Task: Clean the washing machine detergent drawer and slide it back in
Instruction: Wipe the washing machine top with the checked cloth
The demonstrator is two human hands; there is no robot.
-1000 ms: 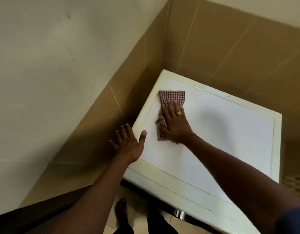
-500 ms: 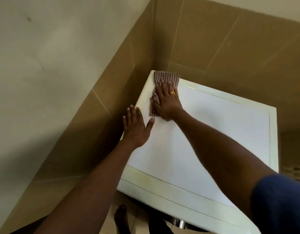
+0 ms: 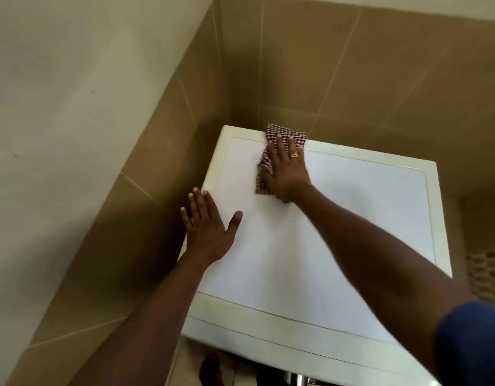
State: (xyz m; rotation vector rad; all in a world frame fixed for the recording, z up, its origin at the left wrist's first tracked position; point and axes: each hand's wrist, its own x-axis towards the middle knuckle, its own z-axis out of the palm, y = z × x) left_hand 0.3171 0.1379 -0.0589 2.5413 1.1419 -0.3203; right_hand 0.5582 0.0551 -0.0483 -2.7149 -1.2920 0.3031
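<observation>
The white top of the washing machine [image 3: 338,218] fills the middle of the view, seen from above. My right hand [image 3: 288,174] presses flat on a red-and-white checked cloth [image 3: 277,133] at the top's far edge, left of centre. A gold ring sits on one finger. My left hand [image 3: 207,227] rests flat, fingers spread, on the top's left edge, holding nothing. The detergent drawer is not in view.
Brown tiled walls [image 3: 352,65] close in behind and to the left of the machine, which stands in the corner. A bare foot [image 3: 211,369] shows on the tiled floor below the front edge. A patterned mat or basket [image 3: 486,274] lies at the right.
My right hand has slid the cloth from the near left part of the top to its far edge, then rightward. My left hand has shifted forward along the left edge.
</observation>
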